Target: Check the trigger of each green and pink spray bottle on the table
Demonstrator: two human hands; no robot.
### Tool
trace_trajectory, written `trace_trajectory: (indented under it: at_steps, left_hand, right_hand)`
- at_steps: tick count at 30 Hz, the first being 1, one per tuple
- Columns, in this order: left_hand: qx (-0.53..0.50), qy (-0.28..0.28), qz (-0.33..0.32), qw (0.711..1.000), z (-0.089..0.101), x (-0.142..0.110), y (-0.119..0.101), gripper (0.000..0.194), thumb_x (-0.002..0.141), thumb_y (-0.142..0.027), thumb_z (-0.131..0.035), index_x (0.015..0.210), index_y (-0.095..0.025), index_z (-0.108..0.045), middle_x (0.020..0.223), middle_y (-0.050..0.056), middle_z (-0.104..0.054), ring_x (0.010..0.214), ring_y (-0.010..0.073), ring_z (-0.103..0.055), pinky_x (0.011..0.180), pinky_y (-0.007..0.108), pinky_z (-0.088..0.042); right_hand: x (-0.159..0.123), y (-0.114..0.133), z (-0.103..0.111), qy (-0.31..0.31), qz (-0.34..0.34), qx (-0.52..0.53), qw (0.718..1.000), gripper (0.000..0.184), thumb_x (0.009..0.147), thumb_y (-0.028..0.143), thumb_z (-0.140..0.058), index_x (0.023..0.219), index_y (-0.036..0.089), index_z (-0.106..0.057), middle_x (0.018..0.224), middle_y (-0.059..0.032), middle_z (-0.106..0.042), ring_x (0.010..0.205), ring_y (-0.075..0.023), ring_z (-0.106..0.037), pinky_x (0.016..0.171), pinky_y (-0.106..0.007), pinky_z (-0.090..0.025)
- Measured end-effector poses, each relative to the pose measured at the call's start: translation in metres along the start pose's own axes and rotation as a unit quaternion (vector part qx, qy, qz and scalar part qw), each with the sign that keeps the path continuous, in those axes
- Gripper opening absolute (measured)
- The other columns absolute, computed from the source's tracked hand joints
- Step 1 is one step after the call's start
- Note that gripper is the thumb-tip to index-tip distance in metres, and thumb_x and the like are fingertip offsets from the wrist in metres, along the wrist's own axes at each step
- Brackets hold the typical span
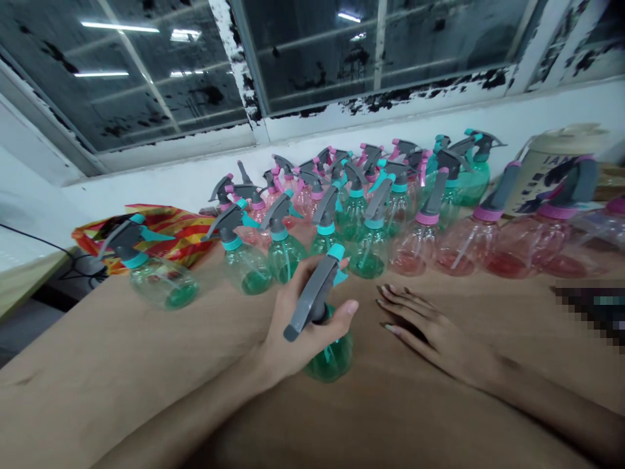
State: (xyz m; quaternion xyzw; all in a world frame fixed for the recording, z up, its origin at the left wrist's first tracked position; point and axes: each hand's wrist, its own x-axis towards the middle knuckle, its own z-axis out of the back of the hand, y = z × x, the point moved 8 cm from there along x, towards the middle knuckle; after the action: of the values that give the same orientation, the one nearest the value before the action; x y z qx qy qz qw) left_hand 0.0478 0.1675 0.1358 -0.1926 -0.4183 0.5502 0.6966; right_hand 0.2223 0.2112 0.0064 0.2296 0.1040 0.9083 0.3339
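Note:
My left hand [297, 319] is wrapped round the neck of a green spray bottle [331, 358] with a grey and turquoise trigger head. The bottle stands at the near middle of the table, and part of its neck is hidden by my fingers. To the right of it, my right hand [424, 322] lies flat on the tabletop with fingers stretched out, holding nothing. Just beyond my hands, a green spray bottle [368, 257] and a pink spray bottle [415, 251] stand upright in a row with several others.
Many more green and pink spray bottles crowd the back by the wall. A lone green spray bottle [163, 283] stands at the left before a red-yellow bag [190, 228]. A beige printed container [547, 163] is at the right rear. A dark pixelated object [598, 309] lies at the right edge.

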Motion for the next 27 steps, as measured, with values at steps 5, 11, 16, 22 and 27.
trace_trajectory:
  at_steps: [5, 11, 16, 22, 27]
  left_hand:
    - [0.016, -0.044, -0.010, 0.999, 0.003, -0.005, 0.007, 0.060, 0.066, -0.035, -0.073, 0.116, -0.028, -0.039, 0.111, 0.004, -0.062, 0.096, 0.0236, -0.062, 0.082, 0.037, -0.050]
    - [0.059, -0.047, 0.005, 0.997, 0.007, -0.021, 0.015, 0.045, 0.071, -0.037, -0.069, 0.109, -0.024, -0.048, 0.099, 0.003, -0.065, 0.089, 0.0228, -0.063, 0.076, 0.038, -0.051]
    - [0.120, -0.057, -0.009, 0.991, 0.028, -0.035, 0.009, 0.021, 0.081, -0.035, -0.062, 0.096, -0.021, -0.059, 0.092, 0.003, -0.066, 0.086, 0.0208, -0.063, 0.075, 0.035, -0.051]
    - [0.141, -0.144, 0.061, 0.978, 0.092, -0.061, 0.042, 0.031, 0.076, -0.043, -0.066, 0.099, -0.022, -0.062, 0.098, 0.004, -0.067, 0.094, 0.0245, -0.064, 0.081, 0.038, -0.052]
    - [0.128, -0.207, 0.155, 0.958, 0.155, -0.076, 0.081, 0.037, 0.066, -0.050, -0.068, 0.090, -0.021, -0.066, 0.094, 0.006, -0.073, 0.089, 0.0313, -0.067, 0.076, 0.044, -0.055]
  right_hand:
    - [0.001, 0.001, 0.000, 0.008, -0.005, -0.004, 1.000, 0.047, 0.093, 0.040, -0.041, 0.136, 0.020, -0.044, 0.144, -0.0057, -0.042, 0.135, -0.0218, -0.032, 0.111, -0.047, -0.029]
    - [0.002, 0.000, 0.000, 0.004, -0.004, 0.002, 1.000, 0.048, 0.093, 0.042, -0.041, 0.135, 0.019, -0.045, 0.142, -0.0062, -0.045, 0.135, -0.0221, -0.033, 0.111, -0.047, -0.028]
    - [0.001, 0.000, 0.001, 0.003, -0.009, 0.008, 1.000, 0.047, 0.093, 0.042, -0.040, 0.134, 0.020, -0.046, 0.142, -0.0066, -0.044, 0.134, -0.0229, -0.033, 0.111, -0.049, -0.029]
    - [0.000, 0.000, -0.001, 0.012, -0.012, 0.000, 1.000, 0.049, 0.093, 0.044, -0.039, 0.134, 0.017, -0.047, 0.143, -0.0074, -0.043, 0.134, -0.0232, -0.034, 0.111, -0.048, -0.029]
    - [-0.003, -0.003, -0.006, 0.008, -0.005, -0.006, 1.000, 0.048, 0.092, 0.043, -0.040, 0.133, 0.020, -0.048, 0.143, -0.0061, -0.043, 0.133, -0.0237, -0.036, 0.110, -0.048, -0.031]
